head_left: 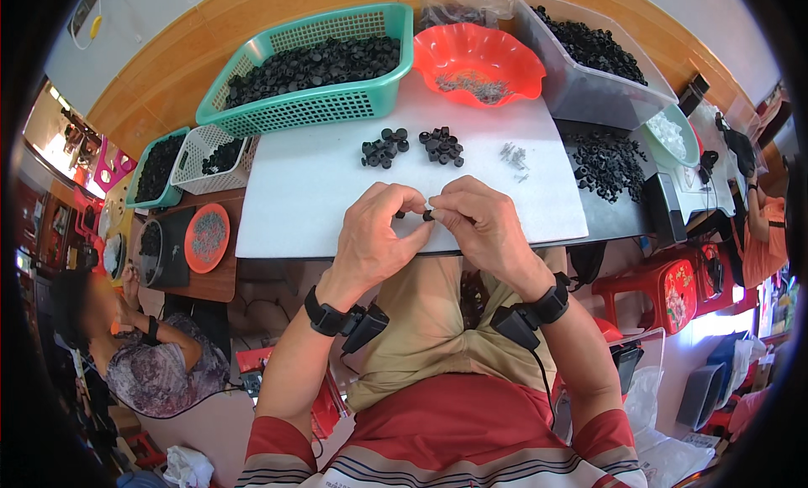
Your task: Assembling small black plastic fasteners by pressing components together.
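Note:
My left hand (377,231) and my right hand (480,223) meet over the near part of a white work mat (295,193). The right thumb and forefinger pinch a small black plastic cap (428,215), close to the left fingertips. A second black cap (400,214) shows inside the curled left fingers. Just beyond the hands lie two small piles: round black caps (385,148) on the left and similar black parts (442,146) on the right. Right of them is a little heap of small silvery metal pieces (513,157). Finer detail between the fingertips is hidden.
Behind the mat stand a green basket (303,109) of black parts, a red wavy bowl (478,46) with metal pieces and a clear bin (589,92). Loose black parts (608,167) lie on the right. Another person (168,353) sits at left; red stools (648,290) stand right.

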